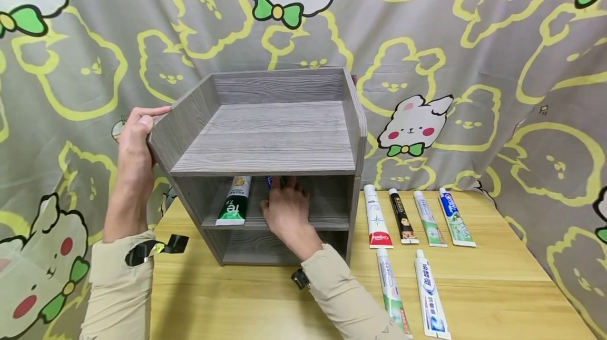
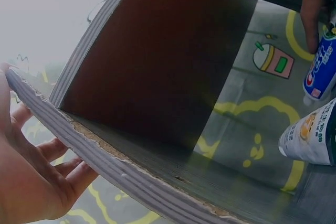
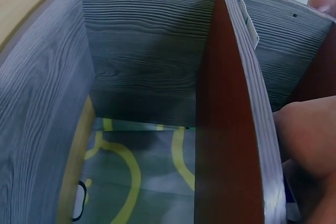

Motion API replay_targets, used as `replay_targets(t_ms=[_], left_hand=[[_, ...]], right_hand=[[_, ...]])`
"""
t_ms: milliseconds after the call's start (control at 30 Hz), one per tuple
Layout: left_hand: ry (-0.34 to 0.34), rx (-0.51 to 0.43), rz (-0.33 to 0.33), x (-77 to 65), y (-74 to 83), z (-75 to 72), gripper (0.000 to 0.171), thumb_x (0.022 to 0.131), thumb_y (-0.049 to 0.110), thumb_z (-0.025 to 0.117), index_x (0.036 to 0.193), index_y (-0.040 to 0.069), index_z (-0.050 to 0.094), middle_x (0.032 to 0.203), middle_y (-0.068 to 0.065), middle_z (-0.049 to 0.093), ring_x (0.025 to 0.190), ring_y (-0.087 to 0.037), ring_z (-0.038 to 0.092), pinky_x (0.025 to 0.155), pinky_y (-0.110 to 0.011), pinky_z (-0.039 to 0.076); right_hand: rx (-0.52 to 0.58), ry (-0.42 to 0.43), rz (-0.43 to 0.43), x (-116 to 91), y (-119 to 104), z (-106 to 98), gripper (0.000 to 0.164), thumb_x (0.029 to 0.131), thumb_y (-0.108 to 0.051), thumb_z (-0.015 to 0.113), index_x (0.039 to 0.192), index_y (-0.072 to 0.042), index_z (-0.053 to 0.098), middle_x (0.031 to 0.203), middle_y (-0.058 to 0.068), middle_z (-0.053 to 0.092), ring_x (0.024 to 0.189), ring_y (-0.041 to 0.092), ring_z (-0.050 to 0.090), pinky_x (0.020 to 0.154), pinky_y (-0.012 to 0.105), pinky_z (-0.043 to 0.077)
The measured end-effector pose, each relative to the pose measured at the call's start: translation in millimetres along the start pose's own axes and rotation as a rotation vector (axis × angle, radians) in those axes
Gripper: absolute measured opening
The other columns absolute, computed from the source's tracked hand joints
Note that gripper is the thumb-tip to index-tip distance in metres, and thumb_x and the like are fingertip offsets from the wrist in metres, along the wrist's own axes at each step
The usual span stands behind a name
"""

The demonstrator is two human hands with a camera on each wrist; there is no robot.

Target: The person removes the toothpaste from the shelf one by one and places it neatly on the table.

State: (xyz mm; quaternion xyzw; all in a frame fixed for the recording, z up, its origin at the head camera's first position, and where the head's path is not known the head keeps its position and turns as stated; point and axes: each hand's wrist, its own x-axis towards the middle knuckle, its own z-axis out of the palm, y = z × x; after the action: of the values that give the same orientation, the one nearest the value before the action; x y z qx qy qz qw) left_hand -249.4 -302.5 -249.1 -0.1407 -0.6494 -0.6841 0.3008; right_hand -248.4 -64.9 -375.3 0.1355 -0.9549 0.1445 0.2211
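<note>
A grey wood-grain shelf unit [image 1: 280, 137] stands on the table. My left hand [image 1: 135, 145] grips the edge of its left side panel, fingers on the outside. My right hand [image 1: 286, 211] reaches into the middle compartment and holds a blue toothpaste tube [image 2: 321, 69], which it mostly hides in the head view. To its left on the same board lies a white and green toothpaste tube [image 1: 234, 203], its flat end toward the front. In the right wrist view, part of the right hand [image 3: 310, 140] shows beside the board's edge, fingertips hidden.
Right of the unit, several toothpaste tubes lie on the wooden table [image 1: 502, 277], among them a red and white tube [image 1: 377, 219], a black tube [image 1: 403, 219] and a white and blue tube [image 1: 430, 298]. A patterned curtain [image 1: 427, 23] hangs behind the unit.
</note>
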Motion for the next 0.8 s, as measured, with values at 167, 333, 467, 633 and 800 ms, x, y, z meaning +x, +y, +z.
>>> replay_targets(t_ms=[167, 333, 467, 633, 800], left_hand=[[0.000, 0.017, 0.004, 0.1, -1.3, 0.0, 0.035, 0.101, 0.026, 0.045, 0.121, 0.009, 0.069, 0.105, -0.011, 0.060, 0.081, -0.022, 0.056, 0.063, -0.029, 0.045], [-0.007, 0.015, 0.001, -0.1, -1.6, -0.8, 0.035, 0.102, 0.026, 0.045, 0.121, 0.009, 0.069, 0.103, -0.011, 0.059, 0.080, -0.022, 0.056, 0.061, -0.028, 0.045], [-0.004, 0.009, 0.002, -0.5, -1.7, -1.9, 0.035, 0.102, 0.025, 0.045, 0.121, 0.009, 0.069, 0.101, -0.011, 0.060, 0.078, -0.021, 0.056, 0.060, -0.028, 0.045], [-0.003, 0.027, 0.003, -0.5, -1.7, -2.2, 0.035, 0.102, 0.027, 0.045, 0.122, 0.010, 0.069, 0.108, -0.011, 0.059, 0.084, -0.023, 0.056, 0.063, -0.029, 0.045], [-0.007, 0.035, 0.006, -0.3, -1.1, -2.2, 0.036, 0.101, 0.028, 0.046, 0.122, 0.010, 0.068, 0.111, -0.011, 0.058, 0.086, -0.024, 0.056, 0.064, -0.030, 0.045]], right_hand=[[0.119, -0.015, -0.007, -1.7, 4.3, -0.4, 0.053, 0.100, -0.029, 0.066, 0.143, -0.002, 0.053, 0.131, 0.036, 0.056, 0.100, 0.045, 0.066, 0.085, 0.060, 0.054], [0.254, 0.022, -0.037, -6.1, 9.7, -3.0, 0.052, 0.100, -0.019, 0.063, 0.148, -0.002, 0.050, 0.132, 0.039, 0.053, 0.085, 0.040, 0.069, 0.076, 0.056, 0.056], [0.358, 0.038, -0.079, -10.6, 13.7, -6.7, 0.052, 0.102, -0.012, 0.059, 0.152, -0.001, 0.046, 0.126, 0.039, 0.056, 0.061, 0.028, 0.064, 0.054, 0.041, 0.053], [0.468, 0.019, -0.092, -16.9, 16.7, -13.0, 0.049, 0.104, -0.009, 0.054, 0.152, -0.006, 0.048, 0.129, 0.035, 0.055, 0.051, 0.017, 0.051, 0.046, 0.029, 0.042], [0.568, 0.049, -0.078, -23.1, 18.1, -20.6, 0.050, 0.100, -0.007, 0.057, 0.149, -0.012, 0.054, 0.130, 0.027, 0.057, 0.076, 0.023, 0.063, 0.061, 0.036, 0.052]])
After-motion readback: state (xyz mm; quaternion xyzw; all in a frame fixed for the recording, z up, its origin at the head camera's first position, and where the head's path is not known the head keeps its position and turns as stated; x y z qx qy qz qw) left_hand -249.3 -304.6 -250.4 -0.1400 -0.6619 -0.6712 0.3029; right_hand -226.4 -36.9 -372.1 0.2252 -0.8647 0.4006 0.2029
